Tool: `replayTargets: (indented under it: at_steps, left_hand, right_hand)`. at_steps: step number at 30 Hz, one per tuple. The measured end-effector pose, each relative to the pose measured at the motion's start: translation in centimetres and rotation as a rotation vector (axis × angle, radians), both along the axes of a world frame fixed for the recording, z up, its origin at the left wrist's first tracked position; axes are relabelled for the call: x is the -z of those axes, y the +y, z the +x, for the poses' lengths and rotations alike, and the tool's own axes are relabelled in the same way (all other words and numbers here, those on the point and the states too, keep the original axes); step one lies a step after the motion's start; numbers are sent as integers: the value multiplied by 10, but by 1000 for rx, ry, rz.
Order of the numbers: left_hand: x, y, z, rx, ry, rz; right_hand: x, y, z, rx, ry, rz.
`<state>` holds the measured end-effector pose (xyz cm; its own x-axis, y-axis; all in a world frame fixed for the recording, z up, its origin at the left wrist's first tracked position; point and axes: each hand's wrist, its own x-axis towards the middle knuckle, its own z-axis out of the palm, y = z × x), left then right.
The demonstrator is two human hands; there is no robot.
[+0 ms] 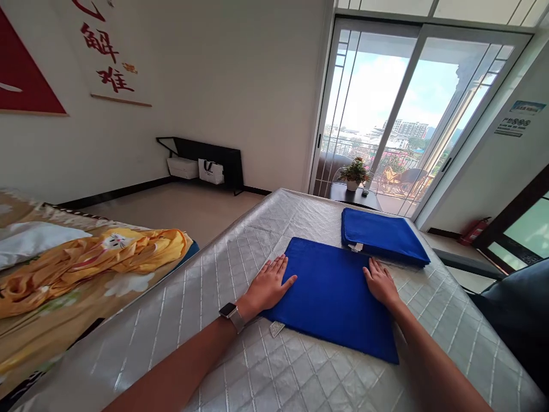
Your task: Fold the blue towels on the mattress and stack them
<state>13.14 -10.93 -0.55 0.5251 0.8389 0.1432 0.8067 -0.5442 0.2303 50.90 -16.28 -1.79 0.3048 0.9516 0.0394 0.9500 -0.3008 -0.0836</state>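
A flat blue cloth, roughly square, lies on the silvery quilted cover in front of me. My left hand rests flat on its left edge, fingers stretched out and thumb apart. On the opposite edge, near the far right corner, lies my right hand, also flat with fingers extended. A small white tag sticks out from the cloth's near left side. Just beyond the right hand sits a folded stack of blue cloths, with a white label at its near left corner.
To the left is a bed with a patterned sheet and a crumpled yellow blanket. Behind stand a black low shelf with a white bag, and a dark side table with a potted plant. A dark leather seat is at right.
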Motion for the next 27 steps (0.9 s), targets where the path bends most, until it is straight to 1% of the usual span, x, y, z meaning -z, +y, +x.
replayTargets:
  at_steps: [4, 9, 12, 15, 17, 18, 20, 21, 23, 25, 27]
  left_hand:
    - [-2, -1, 2, -7, 43, -5]
    - [-6, -2, 2, -10, 77, 1]
    - [-12, 1, 3, -14, 134, -2]
    - [-19, 7, 18, -48, 179, 28]
    - [-24, 8, 42, -24, 158, 71]
    - [-25, 7, 60, 18, 137, 90]
    - [-26, 1, 104, 147, 96, 105]
    - [-25, -3, 128, 218, 73, 97]
    - [-21, -10, 177, 316, 10, 99]
    - [-15, -14, 218, 365, -33, 113]
    - [-9, -14, 247, 365, -53, 99]
  right_hand:
    - [7, -1, 1, 17, 3, 28]
    - [3, -1, -2, 30, 41, 21]
    - [1, -1, -4, 31, 45, 21]
    - [0, -2, -5, 32, 51, 35]
    - [-1, -2, -6, 35, 61, 47]
    - [-2, -3, -6, 35, 68, 50]
    - [-3, -3, -6, 34, 78, 51]
    - [-3, -4, -6, 33, 77, 48]
    - [-3, -5, -5, 14, 55, 36]
    - [-1, -6, -3, -19, 16, 21]
    - [1, -7, -1, -41, -14, 13]
